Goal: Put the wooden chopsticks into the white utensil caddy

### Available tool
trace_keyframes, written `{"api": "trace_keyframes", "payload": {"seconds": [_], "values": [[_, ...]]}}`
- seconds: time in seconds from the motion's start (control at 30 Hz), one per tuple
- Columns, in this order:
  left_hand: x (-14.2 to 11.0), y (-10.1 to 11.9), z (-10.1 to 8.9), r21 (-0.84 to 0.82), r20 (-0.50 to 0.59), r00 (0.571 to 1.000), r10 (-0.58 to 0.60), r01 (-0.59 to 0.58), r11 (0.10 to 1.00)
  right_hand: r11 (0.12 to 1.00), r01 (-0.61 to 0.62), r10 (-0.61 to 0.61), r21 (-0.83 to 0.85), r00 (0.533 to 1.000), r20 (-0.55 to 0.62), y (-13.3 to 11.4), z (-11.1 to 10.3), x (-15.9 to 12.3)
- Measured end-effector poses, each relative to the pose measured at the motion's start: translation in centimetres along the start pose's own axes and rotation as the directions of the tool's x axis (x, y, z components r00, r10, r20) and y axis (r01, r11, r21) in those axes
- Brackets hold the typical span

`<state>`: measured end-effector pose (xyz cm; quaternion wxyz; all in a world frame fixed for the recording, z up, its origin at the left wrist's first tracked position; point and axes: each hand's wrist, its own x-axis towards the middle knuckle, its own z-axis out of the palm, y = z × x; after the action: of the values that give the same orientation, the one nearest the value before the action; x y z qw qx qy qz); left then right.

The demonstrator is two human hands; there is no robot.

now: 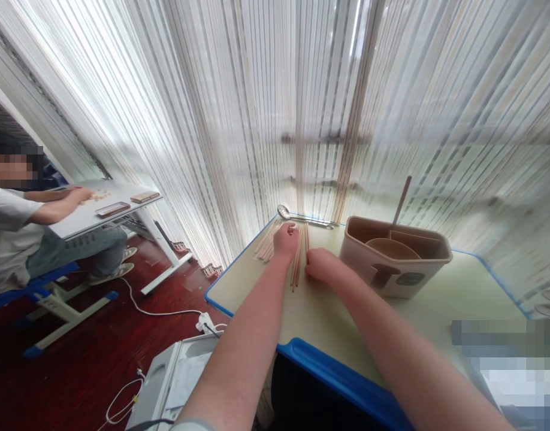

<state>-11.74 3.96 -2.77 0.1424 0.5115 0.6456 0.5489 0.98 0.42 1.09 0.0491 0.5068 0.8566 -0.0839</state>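
A row of wooden chopsticks (296,263) lies on a pale table (329,317) with a blue rim. My left hand (284,238) rests on the chopsticks at the far end, fingers curled down onto them. My right hand (319,265) lies just right of the bundle, fingers bent and pressed against the sticks. More light chopsticks (265,242) fan out to the left of my left hand. I cannot make out whether either hand grips a stick or only touches them.
A beige divided cutlery holder (394,254) with one stick standing in it is to the right. A metal ladle (297,216) lies at the table's far edge, by striped curtains. At the left a seated person works at another white table (99,209). Cables and a grey box lie on the red floor.
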Motion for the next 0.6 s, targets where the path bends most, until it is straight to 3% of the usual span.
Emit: {"api": "trace_keyframes", "payload": {"seconds": [0.27, 0.6], "values": [[-0.05, -0.14, 0.31, 0.022, 0.000, 0.999, 0.039, -0.039, 0.999, 0.980, -0.199, 0.198, 0.000, 0.977, 0.076, -0.32, -0.39, 0.03], [-0.25, -0.06, 0.85, -0.056, 0.019, 1.000, 0.024, -0.023, 0.998, 0.966, -0.248, 0.241, 0.079, 0.967, 0.087, -0.38, 0.18, 0.17]]}}
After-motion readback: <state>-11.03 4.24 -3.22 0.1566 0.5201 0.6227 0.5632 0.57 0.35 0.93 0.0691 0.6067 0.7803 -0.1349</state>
